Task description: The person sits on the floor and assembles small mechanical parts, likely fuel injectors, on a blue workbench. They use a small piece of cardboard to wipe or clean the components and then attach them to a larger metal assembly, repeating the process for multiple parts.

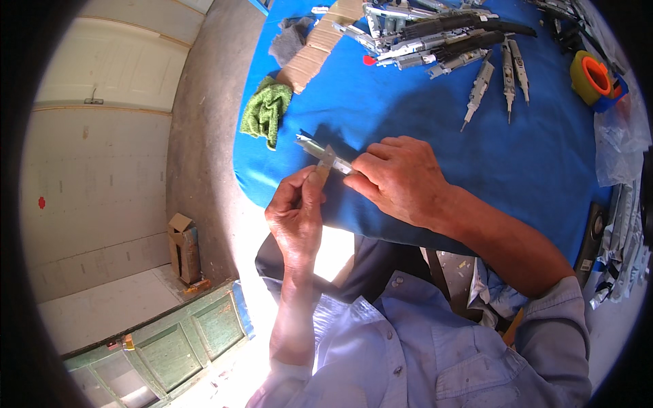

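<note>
Above the near edge of the blue-covered table [530, 163], I hold a slim silvery metal mechanism part [311, 145], tilted with its forked end toward the far left. The fingers of my right hand [405, 178] are closed round its near right end and hide it. My left hand [297, 216] pinches a small, thin, pale brownish piece [326, 160] against the middle of the part; its kind I cannot tell. A crumpled green cloth [266, 112] lies on the table just beyond, to the left.
Similar metal parts lie heaped [422, 49] at the far side, with several apart toward the right. A cardboard strip [314, 54] and grey cloth [290, 41] are at the far left. Yellow, orange and blue rings [592, 76], clear plastic [620, 146] and metal strips [620, 238] line the right.
</note>
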A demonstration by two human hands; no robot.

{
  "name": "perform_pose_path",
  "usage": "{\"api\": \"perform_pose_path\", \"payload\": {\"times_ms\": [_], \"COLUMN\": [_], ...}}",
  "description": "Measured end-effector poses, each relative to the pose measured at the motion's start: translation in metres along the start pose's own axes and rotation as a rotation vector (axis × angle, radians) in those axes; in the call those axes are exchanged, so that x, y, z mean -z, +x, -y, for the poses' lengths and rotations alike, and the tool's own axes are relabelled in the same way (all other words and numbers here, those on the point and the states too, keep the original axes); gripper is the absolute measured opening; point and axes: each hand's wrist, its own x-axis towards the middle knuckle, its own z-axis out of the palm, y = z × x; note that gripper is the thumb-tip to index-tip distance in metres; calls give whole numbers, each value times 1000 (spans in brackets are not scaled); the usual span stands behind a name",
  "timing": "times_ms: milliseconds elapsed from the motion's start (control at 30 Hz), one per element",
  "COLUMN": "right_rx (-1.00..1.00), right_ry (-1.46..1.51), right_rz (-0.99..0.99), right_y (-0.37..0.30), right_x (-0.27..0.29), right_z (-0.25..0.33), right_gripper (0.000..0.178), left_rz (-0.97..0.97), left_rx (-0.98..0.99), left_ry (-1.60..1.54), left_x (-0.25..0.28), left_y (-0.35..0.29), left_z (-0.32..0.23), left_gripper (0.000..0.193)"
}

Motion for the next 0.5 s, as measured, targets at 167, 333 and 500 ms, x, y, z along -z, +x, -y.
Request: {"api": "perform_pose_path", "payload": {"times_ms": [167,333,500], "right_rx": [-2,-5,-4], "right_ry": [6,5,7], "right_rz": [1,7,2], "right_y": [0,0,0], "right_x": [0,0,-1], "right_z": [-1,-1,-1], "right_gripper": [19,19,19], "left_rz": [-10,-23,-11], "left_rx": [-14,-22,-20], "left_ry": [32,-1,25], "left_x": [0,-3,-2], "left_y": [0,-1,-1], "left_z": [0,0,1], "left_gripper": [17,14,15]}}
